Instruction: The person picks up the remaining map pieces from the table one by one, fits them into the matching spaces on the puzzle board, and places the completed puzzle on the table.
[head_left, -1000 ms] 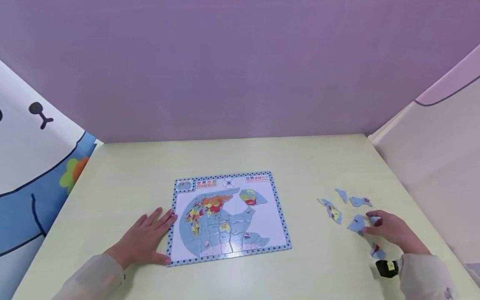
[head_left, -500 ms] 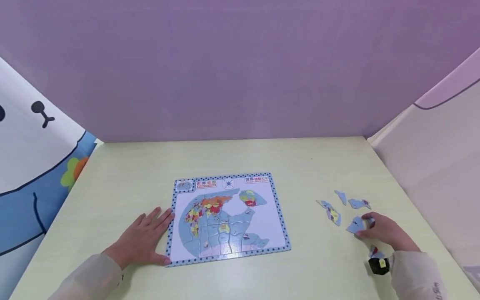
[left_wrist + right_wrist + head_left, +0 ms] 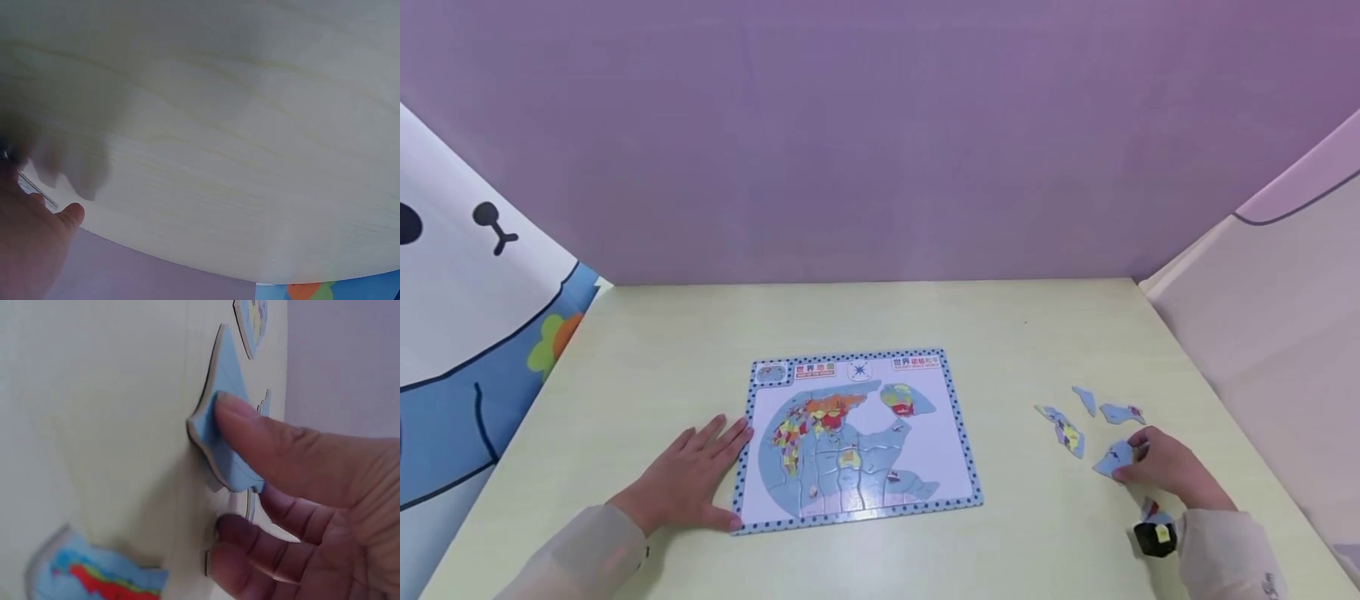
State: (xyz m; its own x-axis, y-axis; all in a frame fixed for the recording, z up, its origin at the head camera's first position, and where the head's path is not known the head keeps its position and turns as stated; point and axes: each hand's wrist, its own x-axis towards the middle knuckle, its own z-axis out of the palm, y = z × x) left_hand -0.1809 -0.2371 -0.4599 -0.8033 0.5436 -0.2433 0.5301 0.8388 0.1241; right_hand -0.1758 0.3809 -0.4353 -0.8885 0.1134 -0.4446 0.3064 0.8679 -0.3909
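My right hand pinches a plain blue puzzle piece at the right of the table, its thumb on the printed face. In the right wrist view this blue puzzle piece is tilted off the tabletop, with the other fingers curled behind and below. On the left, my left hand lies with fingers spread against the left edge of a world map puzzle board. Part of the map is assembled there, with bare white areas at its right. The left wrist view shows that hand only partly.
Around my right hand lie loose pieces: a yellow-marked one, a narrow blue one, another blue one and a red-marked one. A black device sits at the right wrist. A purple panel stands behind the table.
My right hand has shifted slightly left and its thumb has come onto the blue piece, which it now pinches. The left hand stays at the board.
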